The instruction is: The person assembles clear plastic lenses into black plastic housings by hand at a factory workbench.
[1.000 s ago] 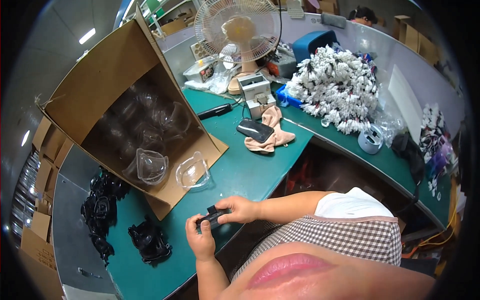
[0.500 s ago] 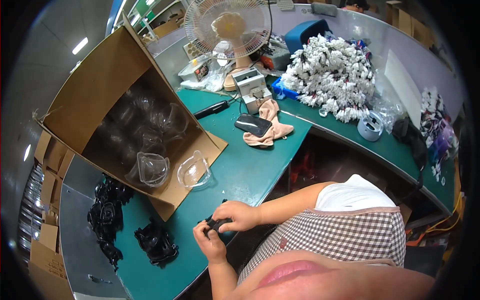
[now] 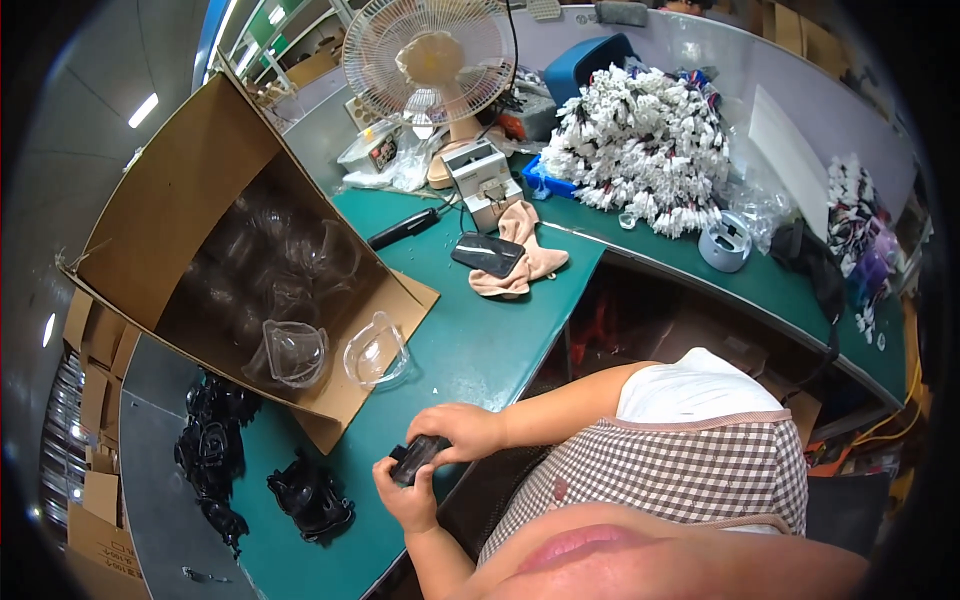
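A small black plastic part [image 3: 419, 460] is held between my two hands, above the front edge of the green tabletop. My left hand [image 3: 408, 497] grips its near end, the thumb against one side. The fingers of my right hand [image 3: 466, 432] are closed on its other end. On the table left of my hands lies a black molded piece [image 3: 308, 498], with a heap of similar black pieces [image 3: 212, 450] farther left. A clear plastic shell [image 3: 376, 352] stands beyond my hands by the carton's flap.
An open carton [image 3: 180, 190] holds several clear shells. Farther back are a phone [image 3: 488, 254] on a beige cloth [image 3: 520, 280], a black-handled tool [image 3: 403, 229], a grey device [image 3: 484, 180] and a fan [image 3: 430, 62]. White connectors [image 3: 640, 150] are piled at the right, near a round grey part [image 3: 725, 243].
The black part has turned in my hands, and a broader face of it now shows. Both hands still hold it. The whole view has shifted slightly.
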A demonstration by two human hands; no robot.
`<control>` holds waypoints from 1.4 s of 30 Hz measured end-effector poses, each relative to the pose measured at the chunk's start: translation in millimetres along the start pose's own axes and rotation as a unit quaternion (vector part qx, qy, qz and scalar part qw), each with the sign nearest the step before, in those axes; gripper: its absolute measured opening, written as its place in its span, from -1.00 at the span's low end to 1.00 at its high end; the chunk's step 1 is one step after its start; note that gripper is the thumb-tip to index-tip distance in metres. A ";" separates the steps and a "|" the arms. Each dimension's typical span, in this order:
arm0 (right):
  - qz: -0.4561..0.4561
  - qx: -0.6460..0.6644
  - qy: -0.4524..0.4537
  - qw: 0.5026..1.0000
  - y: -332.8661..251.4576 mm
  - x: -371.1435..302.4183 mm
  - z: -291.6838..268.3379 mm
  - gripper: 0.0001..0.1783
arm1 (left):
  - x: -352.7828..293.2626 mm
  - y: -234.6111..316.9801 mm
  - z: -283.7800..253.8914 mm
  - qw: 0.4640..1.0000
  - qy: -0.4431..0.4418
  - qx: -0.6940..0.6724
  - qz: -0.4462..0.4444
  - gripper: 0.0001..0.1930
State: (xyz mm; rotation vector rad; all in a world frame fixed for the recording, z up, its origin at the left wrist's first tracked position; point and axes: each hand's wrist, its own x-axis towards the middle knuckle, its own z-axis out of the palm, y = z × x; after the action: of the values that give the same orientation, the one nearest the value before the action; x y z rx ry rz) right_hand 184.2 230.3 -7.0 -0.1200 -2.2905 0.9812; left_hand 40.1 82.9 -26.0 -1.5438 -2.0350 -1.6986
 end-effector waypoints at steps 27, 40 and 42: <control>-0.017 0.018 -0.080 0.996 40.9 -5.9 26.0 -0.68 | -135.5 14.6 -224.8 0.814 -0.145 0.011 -0.563 -0.72; -0.239 -0.078 0.110 0.962 -54.6 33.7 -151.3 -0.78 | -31.4 -47.8 -69.1 0.970 0.020 0.109 -0.218 -0.82; -0.317 -0.096 0.165 0.929 -94.1 36.5 -206.9 -0.72 | -37.8 -57.8 -72.4 0.966 0.023 0.097 -0.238 -0.81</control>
State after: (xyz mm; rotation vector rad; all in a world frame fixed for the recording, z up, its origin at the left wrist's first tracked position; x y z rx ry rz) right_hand 291.6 302.7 183.3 0.3346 -1.9072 0.3668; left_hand -19.0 10.2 -61.3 -1.0002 -2.6086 -1.5745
